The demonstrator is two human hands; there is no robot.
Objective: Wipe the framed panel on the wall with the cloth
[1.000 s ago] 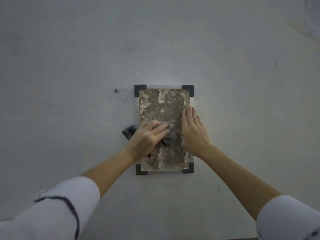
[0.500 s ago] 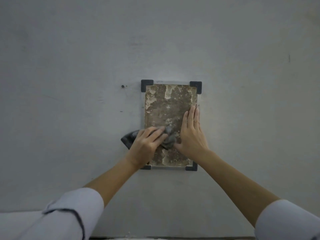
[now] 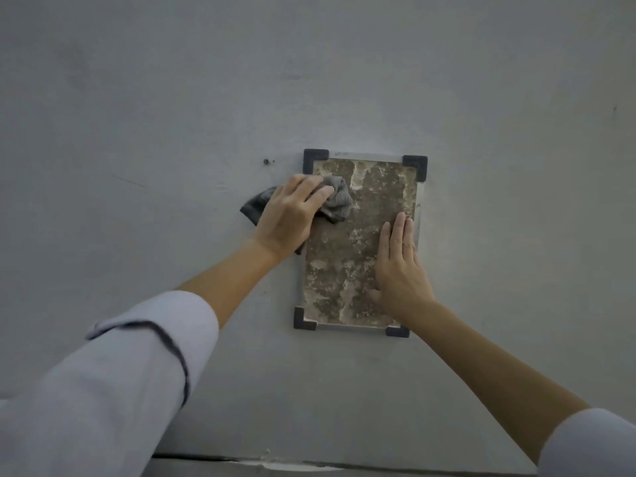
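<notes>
A pale, dark-trimmed left sleeve (image 3: 113, 383) reaches up from the lower left toward the plain grey wall (image 3: 481, 98). A small dark spot (image 3: 266, 161) marks the wall just left of the work.

The left grip (image 3: 292, 215), a bare hand, has its fingers curled over a bunched grey knitted cloth (image 3: 339, 201) and presses it against the wall-mounted panel. One corner of the cloth trails out to the left past the wrist.

The task's thing, an upright rectangular panel with a mottled brown and pale face (image 3: 344, 263), sits flat on the wall in a thin light frame with black corner pieces (image 3: 315, 156). The cloth is on its upper left part, just below the top left corner piece.

Further right, the right grip (image 3: 399, 270) lies spread flat on the panel's lower right part, fingers straight and close together, pinching nothing. It seems to be steadying the panel.

The wiping looks to be under way but not finished. The face is blotchy all over, and I cannot tell grime from the panel's own pattern, so no cleaned area stands out. By where the cloth is, the upper right, the middle and the strip under the right grip would be left to cover.
</notes>
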